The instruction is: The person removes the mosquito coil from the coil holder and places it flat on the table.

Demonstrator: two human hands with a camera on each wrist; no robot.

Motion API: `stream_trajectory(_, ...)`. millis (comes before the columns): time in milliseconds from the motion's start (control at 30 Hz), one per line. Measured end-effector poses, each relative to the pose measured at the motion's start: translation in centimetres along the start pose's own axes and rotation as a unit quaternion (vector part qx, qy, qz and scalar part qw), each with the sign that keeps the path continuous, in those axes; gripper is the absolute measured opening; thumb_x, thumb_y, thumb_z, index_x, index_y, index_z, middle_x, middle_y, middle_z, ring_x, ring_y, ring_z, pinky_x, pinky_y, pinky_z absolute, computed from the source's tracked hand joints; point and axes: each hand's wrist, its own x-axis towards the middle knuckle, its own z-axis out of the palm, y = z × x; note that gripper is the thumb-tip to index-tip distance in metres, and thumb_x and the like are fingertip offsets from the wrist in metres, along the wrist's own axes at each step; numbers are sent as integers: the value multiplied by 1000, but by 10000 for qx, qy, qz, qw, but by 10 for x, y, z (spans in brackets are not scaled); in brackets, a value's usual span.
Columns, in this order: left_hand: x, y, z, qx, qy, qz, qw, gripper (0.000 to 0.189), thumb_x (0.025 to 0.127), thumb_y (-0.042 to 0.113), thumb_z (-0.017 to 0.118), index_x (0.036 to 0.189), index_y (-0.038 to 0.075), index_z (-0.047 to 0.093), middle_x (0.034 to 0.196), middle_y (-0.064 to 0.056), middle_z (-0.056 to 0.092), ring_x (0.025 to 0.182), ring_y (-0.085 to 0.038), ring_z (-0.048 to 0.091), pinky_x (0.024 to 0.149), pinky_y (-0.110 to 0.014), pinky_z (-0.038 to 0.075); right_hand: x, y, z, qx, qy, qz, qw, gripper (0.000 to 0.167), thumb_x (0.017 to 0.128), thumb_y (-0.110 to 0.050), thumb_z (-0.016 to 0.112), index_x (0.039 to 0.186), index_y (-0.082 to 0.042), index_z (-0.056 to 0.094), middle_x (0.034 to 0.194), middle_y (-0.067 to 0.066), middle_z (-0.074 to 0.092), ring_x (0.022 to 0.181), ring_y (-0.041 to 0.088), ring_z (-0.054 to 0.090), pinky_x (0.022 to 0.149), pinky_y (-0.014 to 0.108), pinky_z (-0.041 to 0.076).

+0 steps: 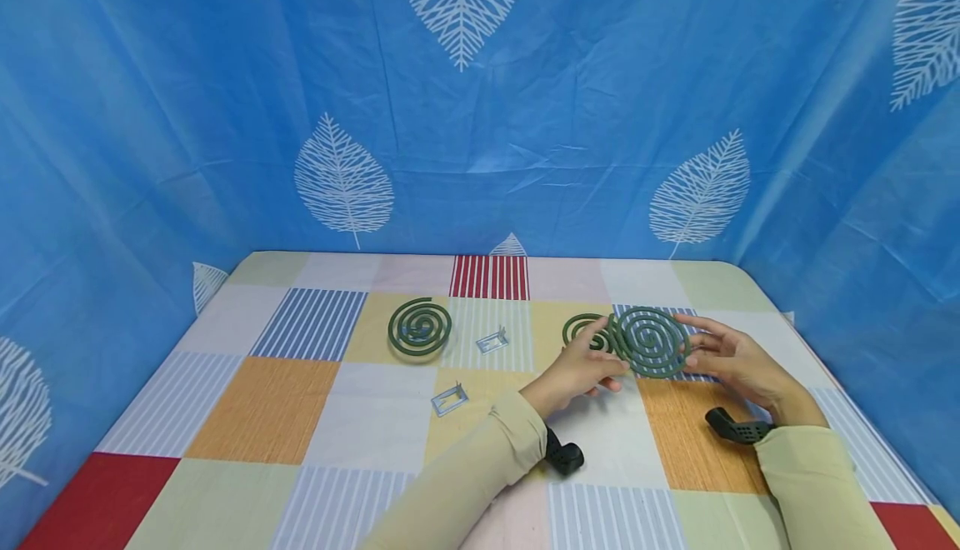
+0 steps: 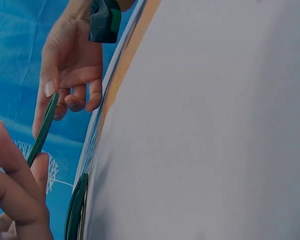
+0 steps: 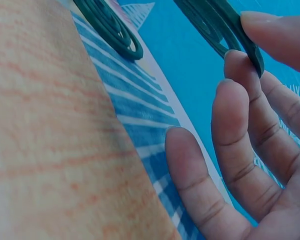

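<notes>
A green mosquito coil [image 1: 651,342] is held raised above the table between both hands, tilted so its spiral shows in the head view. My right hand [image 1: 738,364] pinches its right edge between thumb and fingertips; the right wrist view shows the coil [image 3: 210,25] in that pinch, the lower fingers spread apart. At the opposite edge, my left hand [image 1: 577,373] holds it with thumb and finger. Behind the left hand sits a second mosquito coil [image 1: 573,329], partly hidden by the fingers. Edge-on, the held coil [image 2: 44,129] spans the two hands in the left wrist view.
A third mosquito coil [image 1: 401,342] rests over a bit of metal at the left. Two small metal coil stands [image 1: 492,341] lie between the coils, one nearer the front. Patchwork cloth [image 1: 375,417] covers the table; blue leaf-print curtains [image 1: 525,158] surround it at back and sides.
</notes>
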Motion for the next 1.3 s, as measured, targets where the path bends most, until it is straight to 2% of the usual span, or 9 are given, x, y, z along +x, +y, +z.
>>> stream_trajectory(300,6,-4,9,-308,-164,-79,9994,86,101,4,74,172,22,30,107,2,77,62,-5,65,50,-17,39,-9,8,-9,-177,219,98,9996,68,104,13,58,146,-42,61,112,-2,70,99,13,70,85,27,62)
stream_trajectory(600,11,-9,18,-651,-253,-151,9974,85,102,2,73,172,23,30,120,-4,76,63,-5,65,48,-15,39,-13,6,-15,-845,575,472,9936,65,105,6,62,140,-49,60,110,-5,71,89,16,70,73,29,61)
stream_trajectory(933,15,-11,25,-807,-255,-271,9960,82,102,2,72,171,25,34,124,-4,75,65,-5,64,49,-14,37,-17,10,-19,-1188,719,530,9889,65,105,3,64,140,-51,57,107,-8,71,79,19,65,66,31,58)
stream_trajectory(1300,21,-15,31,-989,-375,-367,9937,81,103,4,72,171,23,33,140,-8,70,67,-4,66,50,-14,37,-20,17,-23,-1347,932,789,9833,61,105,-1,67,144,-46,56,105,-9,72,78,18,63,65,30,56)
